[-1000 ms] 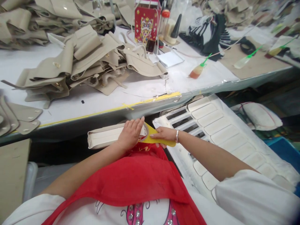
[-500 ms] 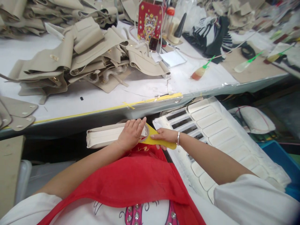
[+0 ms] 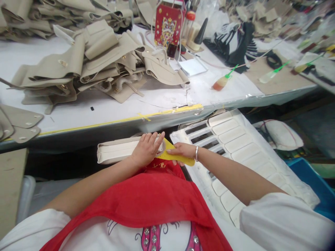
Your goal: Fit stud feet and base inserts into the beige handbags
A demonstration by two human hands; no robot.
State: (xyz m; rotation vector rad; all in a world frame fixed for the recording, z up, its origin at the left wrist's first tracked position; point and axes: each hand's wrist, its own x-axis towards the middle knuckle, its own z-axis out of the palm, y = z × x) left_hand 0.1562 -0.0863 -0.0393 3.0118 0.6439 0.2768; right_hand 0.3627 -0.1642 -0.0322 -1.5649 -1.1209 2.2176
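A long beige piece with a pale inside (image 3: 117,150) lies across in front of my body, below the table edge. My left hand (image 3: 148,148) rests over its right end, fingers bent over the top and pressing on it. My right hand (image 3: 183,152) grips a flat yellow tool (image 3: 190,161), whose wide end with a round ring-like part meets the right end of the beige piece. Part of that end is hidden under my left fingers.
Beige leather-like pieces (image 3: 104,55) are heaped on the white table (image 3: 117,113). A red-orange glue bottle (image 3: 221,83) lies right of them. A white slatted tray (image 3: 240,146) with pale oval pieces stands at the right, beside a blue bin (image 3: 309,177).
The view has shifted slightly. My hands, the yellow tool and the beige piece keep almost the same places relative to each other.
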